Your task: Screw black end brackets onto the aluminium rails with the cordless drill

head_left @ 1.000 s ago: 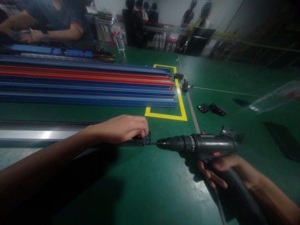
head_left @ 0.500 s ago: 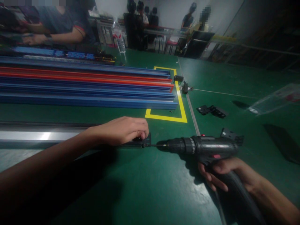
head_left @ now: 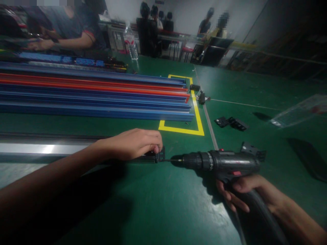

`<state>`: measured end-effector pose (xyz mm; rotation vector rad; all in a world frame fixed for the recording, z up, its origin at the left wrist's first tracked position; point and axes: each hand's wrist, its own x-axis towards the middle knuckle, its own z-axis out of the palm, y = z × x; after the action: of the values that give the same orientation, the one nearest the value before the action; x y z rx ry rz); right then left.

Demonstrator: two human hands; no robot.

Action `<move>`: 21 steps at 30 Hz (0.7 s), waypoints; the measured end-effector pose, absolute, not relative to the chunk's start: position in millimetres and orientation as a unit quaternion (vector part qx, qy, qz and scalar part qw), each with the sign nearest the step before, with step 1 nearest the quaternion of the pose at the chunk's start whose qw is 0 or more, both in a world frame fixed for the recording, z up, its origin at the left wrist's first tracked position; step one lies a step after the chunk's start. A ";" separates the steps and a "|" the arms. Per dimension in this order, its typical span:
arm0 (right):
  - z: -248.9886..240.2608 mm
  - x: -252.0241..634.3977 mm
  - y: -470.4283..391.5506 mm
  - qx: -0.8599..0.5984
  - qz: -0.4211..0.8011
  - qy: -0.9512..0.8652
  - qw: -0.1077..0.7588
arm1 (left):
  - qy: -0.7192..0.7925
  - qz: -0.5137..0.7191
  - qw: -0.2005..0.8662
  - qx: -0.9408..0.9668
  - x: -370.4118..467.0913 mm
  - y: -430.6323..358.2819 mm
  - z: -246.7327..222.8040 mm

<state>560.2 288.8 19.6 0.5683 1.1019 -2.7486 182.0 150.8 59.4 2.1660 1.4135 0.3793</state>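
My right hand (head_left: 245, 192) is wrapped round the handle of a black cordless drill (head_left: 224, 161), which lies level and points left. Its long thin bit (head_left: 170, 160) reaches a small black end bracket (head_left: 160, 156) at the right end of a long silver metal rail (head_left: 48, 148). My left hand (head_left: 143, 143) is closed over that rail end, fingers curled and pinching at the bracket. The palm and wrist cover part of the rail. Whether a screw sits at the bit's tip is too small to tell.
Beyond the rail lie several long blue profiles (head_left: 102, 110) and red-orange ones (head_left: 127, 86), ending inside a yellow tape frame (head_left: 181, 131). Black brackets (head_left: 231, 123) and a clear bottle (head_left: 298, 110) lie right; another bottle (head_left: 131, 44) stands behind. A co-worker's arm (head_left: 74, 41) is far left.
The whole view has shifted slightly, so things sit a little lower in the picture. Both hands, the drill and the rail keep the same places relative to each other.
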 end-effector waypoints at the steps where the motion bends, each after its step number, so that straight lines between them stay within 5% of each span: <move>1: 19.6 560.4 289.0 0.188 -0.910 0.364 0.065 | 0.522 0.140 0.261 0.800 182.0 150.8 59.4; 21: 16.4 562.6 286.8 0.195 -0.912 0.355 0.061 | 0.520 0.144 0.266 0.799 182.2 150.3 60.7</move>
<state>562.6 286.8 16.4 0.5895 1.0753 -2.7593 182.2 150.3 60.7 2.1568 1.4040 0.3895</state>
